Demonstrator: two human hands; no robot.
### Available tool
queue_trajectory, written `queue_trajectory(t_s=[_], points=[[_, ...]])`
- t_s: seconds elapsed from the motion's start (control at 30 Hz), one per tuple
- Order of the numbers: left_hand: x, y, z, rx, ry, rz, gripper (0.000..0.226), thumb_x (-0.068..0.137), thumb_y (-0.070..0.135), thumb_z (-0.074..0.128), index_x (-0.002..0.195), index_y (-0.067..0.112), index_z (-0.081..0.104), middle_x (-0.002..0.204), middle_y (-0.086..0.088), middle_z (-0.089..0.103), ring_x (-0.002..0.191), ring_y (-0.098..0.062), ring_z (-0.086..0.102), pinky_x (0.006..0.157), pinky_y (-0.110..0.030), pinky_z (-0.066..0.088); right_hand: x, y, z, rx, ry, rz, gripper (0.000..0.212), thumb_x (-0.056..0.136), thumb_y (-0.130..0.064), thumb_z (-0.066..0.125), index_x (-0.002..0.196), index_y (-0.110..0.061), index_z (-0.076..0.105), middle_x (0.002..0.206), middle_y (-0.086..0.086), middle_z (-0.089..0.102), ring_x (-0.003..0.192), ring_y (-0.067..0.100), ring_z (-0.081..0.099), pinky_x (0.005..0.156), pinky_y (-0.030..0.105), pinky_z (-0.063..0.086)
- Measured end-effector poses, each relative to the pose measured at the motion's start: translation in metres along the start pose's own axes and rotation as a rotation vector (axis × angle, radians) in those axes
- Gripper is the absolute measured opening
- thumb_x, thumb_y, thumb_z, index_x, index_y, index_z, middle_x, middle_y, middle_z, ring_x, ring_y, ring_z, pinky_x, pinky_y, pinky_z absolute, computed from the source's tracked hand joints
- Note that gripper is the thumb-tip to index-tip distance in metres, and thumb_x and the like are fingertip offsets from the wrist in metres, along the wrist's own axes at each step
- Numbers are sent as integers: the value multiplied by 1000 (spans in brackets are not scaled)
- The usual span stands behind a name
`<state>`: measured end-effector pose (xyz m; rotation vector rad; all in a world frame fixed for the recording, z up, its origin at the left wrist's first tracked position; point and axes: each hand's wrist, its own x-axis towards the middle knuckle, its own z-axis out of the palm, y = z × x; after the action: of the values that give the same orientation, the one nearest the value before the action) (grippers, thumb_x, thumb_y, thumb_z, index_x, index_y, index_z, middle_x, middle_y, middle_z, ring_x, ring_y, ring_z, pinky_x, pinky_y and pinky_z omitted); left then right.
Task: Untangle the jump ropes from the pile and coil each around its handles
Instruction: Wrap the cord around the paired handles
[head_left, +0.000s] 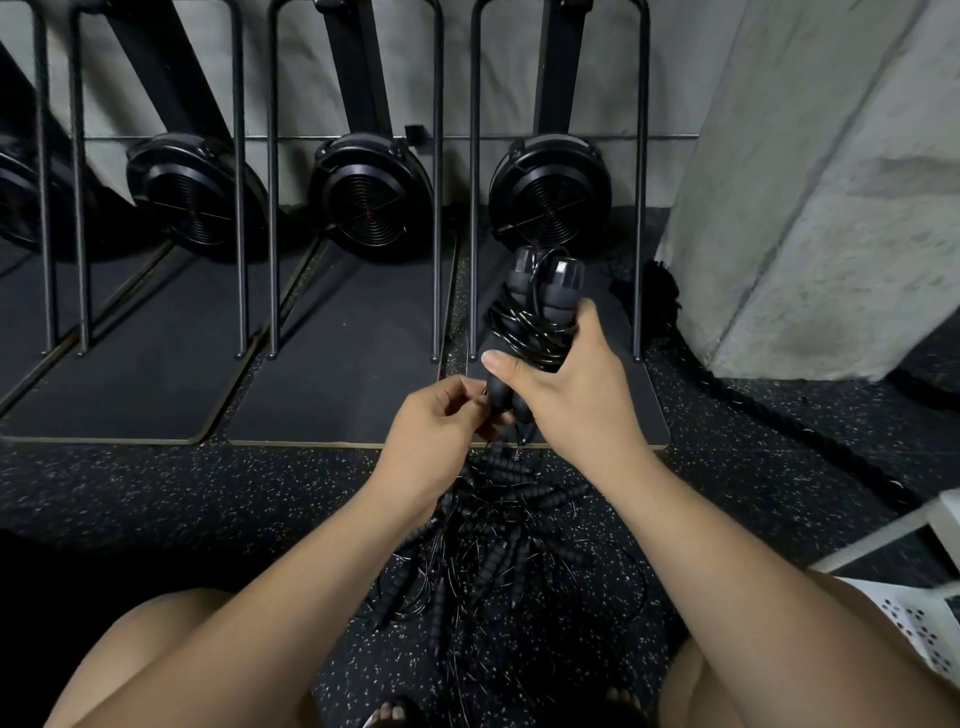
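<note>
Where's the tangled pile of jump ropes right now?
Head view, lower centre: the tangled pile lies on the speckled floor between the person's forearms, just below the coiled rope gripped in the right hand.

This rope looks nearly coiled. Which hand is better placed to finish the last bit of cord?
Left. The left hand seems to already pinch the loose cord at the lower ends of the handles. The right hand grips the coiled bundle and probably has to keep it steady.

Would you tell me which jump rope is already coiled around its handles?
The jump rope in the right hand; the rest lie tangled in the floor pile.
</note>
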<state>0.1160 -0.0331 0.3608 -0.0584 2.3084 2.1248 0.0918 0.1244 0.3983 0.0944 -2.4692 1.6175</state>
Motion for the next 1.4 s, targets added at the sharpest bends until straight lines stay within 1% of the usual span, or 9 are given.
queue_trajectory(t_s=[0.13, 0.3, 0.47, 0.53, 0.7, 0.93, 1.1, 1.23, 1.4], points=[[-1, -4, 3, -6, 8, -43, 25, 109, 3, 53, 94, 8, 72, 91, -16, 79, 88, -34, 75, 96, -49, 60, -2, -1, 4, -71, -5, -26, 56, 85, -39, 91, 116, -29, 46, 96, -22, 68, 84, -23, 60, 67, 0, 43], [-1, -2, 7, 25, 55, -89, 30, 105, 2, 54, 85, 14, 73, 85, -9, 79, 80, -23, 73, 92, -48, 58, -4, -2, 10, -163, -1, -75, 55, 85, -41, 89, 110, -30, 41, 95, -19, 68, 87, -6, 64, 69, 12, 48], [3, -6, 0, 34, 49, -135, 23, 103, 9, 60, 99, 15, 81, 95, -9, 82, 99, -37, 77, 100, -57, 58, -6, 0, 16, -235, -60, -126, 59, 81, -42, 91, 109, -32, 40, 99, -14, 71, 94, 11, 70, 81, 39, 60], [5, -5, -4, -23, 39, -183, 22, 102, 4, 59, 100, 9, 80, 95, -12, 82, 96, -37, 76, 97, -51, 59, -5, 0, 16, -267, -116, -123, 59, 83, -45, 90, 110, -34, 40, 102, -14, 72, 95, 10, 72, 81, 39, 62], [10, 6, -18, -204, -50, -335, 25, 101, -4, 51, 106, -4, 75, 85, -21, 75, 63, -16, 58, 61, -28, 41, -1, 1, 4, -163, -256, -34, 56, 86, -37, 91, 123, -35, 49, 101, -20, 73, 84, -15, 67, 68, 4, 45], [17, 12, -19, -156, -42, -364, 24, 98, -5, 54, 91, -1, 76, 80, -19, 73, 59, -16, 51, 57, -29, 31, -5, 5, 15, -326, -220, -131, 56, 86, -38, 87, 111, -43, 38, 97, -11, 69, 90, 17, 70, 77, 41, 59], [18, 16, -28, -162, -43, -352, 23, 96, -5, 55, 89, -2, 77, 83, -23, 74, 60, -16, 49, 59, -31, 29, -2, 1, 12, -302, -267, -70, 55, 88, -42, 84, 118, -47, 38, 92, -10, 71, 82, 14, 70, 71, 34, 54], [24, 16, -41, -276, -33, -479, 21, 99, -1, 51, 91, 6, 69, 79, -15, 71, 57, -11, 47, 55, -23, 34, 0, -4, 5, -239, -422, 44, 68, 89, -37, 87, 138, -47, 41, 117, -18, 72, 75, 13, 73, 59, 31, 58], [25, 9, -46, -251, -79, -474, 14, 98, 0, 56, 93, 5, 68, 85, -18, 69, 58, -11, 50, 50, -21, 38, 2, 6, 4, -99, -486, 139, 66, 85, -33, 89, 139, -45, 53, 120, -20, 75, 94, 12, 76, 49, 25, 54]])
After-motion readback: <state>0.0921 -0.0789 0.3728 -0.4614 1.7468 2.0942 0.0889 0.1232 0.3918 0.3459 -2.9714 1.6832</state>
